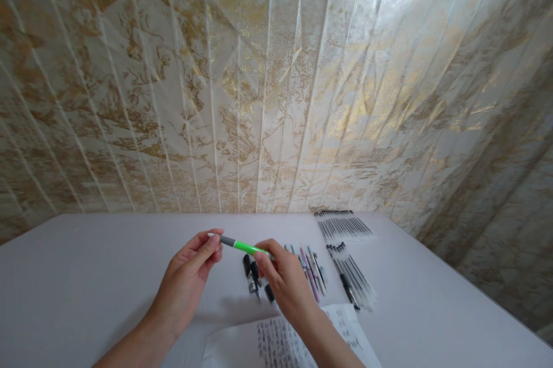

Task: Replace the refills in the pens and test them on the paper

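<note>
A green pen (pixel 246 247) with a grey grip section and a pale tip is held up above the table, slanting down to the right. My left hand (pixel 190 270) pinches its tip end between thumb and fingers. Around the green end, my right hand (pixel 283 273) is closed, hiding the pen's far end. Below and beside my right hand lie several black pen parts (pixel 250 276), partly covered by it. A sheet of paper with handwriting (pixel 276 345) lies beneath my right forearm.
Right of my right hand are several pastel pens (pixel 311 276). Farther right lie a row of pen refills (pixel 345 227) and a second group of refills (pixel 354 273) with a black pen (pixel 349 292). The white table (pixel 108 253) meets a gold-patterned curtain (pixel 237 97) behind.
</note>
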A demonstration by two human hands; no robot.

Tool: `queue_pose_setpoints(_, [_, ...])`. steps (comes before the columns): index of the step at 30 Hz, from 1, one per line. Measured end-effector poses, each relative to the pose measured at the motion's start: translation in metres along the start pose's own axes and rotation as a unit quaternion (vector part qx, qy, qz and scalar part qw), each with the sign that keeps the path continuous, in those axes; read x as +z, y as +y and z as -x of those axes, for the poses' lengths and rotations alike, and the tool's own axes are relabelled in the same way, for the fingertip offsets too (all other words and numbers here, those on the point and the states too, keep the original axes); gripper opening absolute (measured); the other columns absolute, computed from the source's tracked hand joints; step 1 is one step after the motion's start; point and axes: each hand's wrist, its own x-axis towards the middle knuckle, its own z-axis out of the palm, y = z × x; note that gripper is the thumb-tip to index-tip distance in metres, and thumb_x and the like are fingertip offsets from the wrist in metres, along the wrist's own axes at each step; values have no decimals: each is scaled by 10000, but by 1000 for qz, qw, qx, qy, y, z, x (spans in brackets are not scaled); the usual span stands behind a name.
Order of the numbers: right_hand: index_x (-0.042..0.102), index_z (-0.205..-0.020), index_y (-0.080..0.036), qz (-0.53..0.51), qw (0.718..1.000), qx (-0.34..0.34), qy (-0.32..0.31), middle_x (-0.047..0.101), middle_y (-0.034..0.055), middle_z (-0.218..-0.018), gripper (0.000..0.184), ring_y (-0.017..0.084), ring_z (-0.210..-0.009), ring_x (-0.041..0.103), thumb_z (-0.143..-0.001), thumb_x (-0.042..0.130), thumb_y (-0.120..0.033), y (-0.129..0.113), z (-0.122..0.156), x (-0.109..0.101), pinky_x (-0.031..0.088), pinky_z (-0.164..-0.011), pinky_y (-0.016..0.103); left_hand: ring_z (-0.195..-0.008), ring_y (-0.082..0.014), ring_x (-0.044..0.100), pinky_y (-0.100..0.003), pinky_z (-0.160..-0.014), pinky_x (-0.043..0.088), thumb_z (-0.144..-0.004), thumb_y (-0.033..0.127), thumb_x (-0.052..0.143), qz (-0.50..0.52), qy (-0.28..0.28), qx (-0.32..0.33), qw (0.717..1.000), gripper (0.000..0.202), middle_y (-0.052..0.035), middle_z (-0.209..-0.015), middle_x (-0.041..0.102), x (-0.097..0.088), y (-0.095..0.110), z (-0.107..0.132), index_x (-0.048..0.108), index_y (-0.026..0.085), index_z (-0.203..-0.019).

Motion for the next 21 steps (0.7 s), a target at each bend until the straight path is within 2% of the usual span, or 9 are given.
queue_pose_setpoints(2, [550, -949, -199, -26, 999, -17, 27, 557, -27, -713, 201, 95, -552, 468, -835, 562, -363, -1, 0, 0, 333, -533, 210, -659, -85, 516, -141, -629, 482, -601, 272, 824, 11, 23, -4, 1000, 250, -1, -770, 600, 0, -2, 0, 718, 147, -791])
queue_pose_setpoints(4, [528, -875, -195, -70, 997, -17, 34, 527, -38, -692, 151, 85, -545, 427, -825, 563, -333, -1, -2, 0, 320, -521, 205, -680, -79, 536, -130, -650, 490, -569, 262, 843, 16, 37, -12, 999, 257, -6, -839, 624, 0, -3, 0, 714, 146, -758])
queue_pose_setpoints(7, [503, -759, -189, -155, 987, 39, 0, 443, -66, -569, 209, 67, -470, 331, -803, 573, -381, 0, -4, 1, 251, -440, 196, -665, -70, 540, -121, -648, 492, -539, 271, 858, 17, 42, -16, 999, 280, -2, -836, 631, 0, -2, -2, 714, 142, -742])
queue_pose_setpoints(11, [462, -745, -201, -287, 949, 121, -47, 342, -114, -462, 303, 44, -384, 216, -724, 643, -444, 0, -8, 1, 171, -366, 184, -649, -73, 534, -132, -650, 483, -559, 283, 846, 3, 25, -5, 1000, 296, 11, -775, 616, 0, 0, -3, 718, 145, -787])
queue_pose_setpoints(13, [454, -762, -204, -347, 928, 125, -42, 332, -121, -450, 322, 44, -385, 217, -717, 658, -449, -1, -9, -1, 198, -370, 180, -651, -81, 532, -145, -655, 471, -597, 306, 822, -19, 4, 7, 1000, 286, 13, -740, 612, 1, 1, 0, 716, 151, -814])
queue_pose_setpoints(15, [455, -783, -199, -385, 915, 115, -15, 390, -98, -488, 325, 50, -407, 267, -745, 633, -469, -2, -9, -3, 246, -389, 183, -668, -98, 542, -161, -665, 453, -643, 332, 789, -68, -25, 14, 997, 260, 12, -701, 617, 4, -1, 6, 708, 165, -825])
queue_pose_setpoints(17, [469, -866, -196, -378, 921, 94, 28, 439, -75, -549, 323, 64, -439, 328, -783, 592, -483, -4, -9, -5, 292, -410, 192, -704, -125, 569, -192, -689, 443, -679, 344, 759, -138, -57, 12, 989, 217, 2, -696, 637, 7, -4, 15, 689, 179, -802])
queue_pose_setpoints(21, [410, -1212, -220, -228, 967, 13, 116, 419, -77, -606, 436, 87, -480, 383, -846, 542, -416, -9, -6, -10, 332, -452, 204, -725, -175, 602, -269, -729, 429, -741, 349, 696, -241, -126, 13, 962, 172, -9, -706, 651, 15, -16, 35, 617, 198, -723])
